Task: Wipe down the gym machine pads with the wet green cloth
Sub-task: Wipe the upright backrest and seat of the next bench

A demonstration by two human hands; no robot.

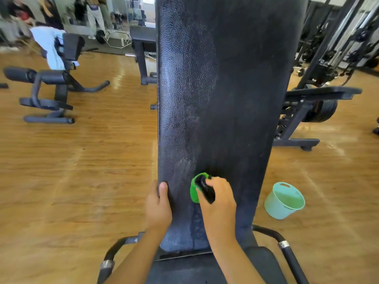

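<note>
Just above the seat pad (205,269), the right hand (220,199) is pressing the green cloth (193,191) onto the lower part of the long black pad (215,89). Its fingers are curling round the bunched cloth and something dark I cannot identify. The left hand (159,201) is gripping the pad's left edge, thumb on its face and fingers hidden behind.

The cloth is looking soft, light and limp, so bunching it in the palm is probably giving the surest hold. The pebbled vinyl is looking firm and likely slick where damp.

A pale green bucket (285,200) is standing to the right on the wooden floor (82,171). Farther off, other benches (51,83), a pale towel (49,46) and a weight plate (322,111) are showing, with blurred people beyond.
</note>
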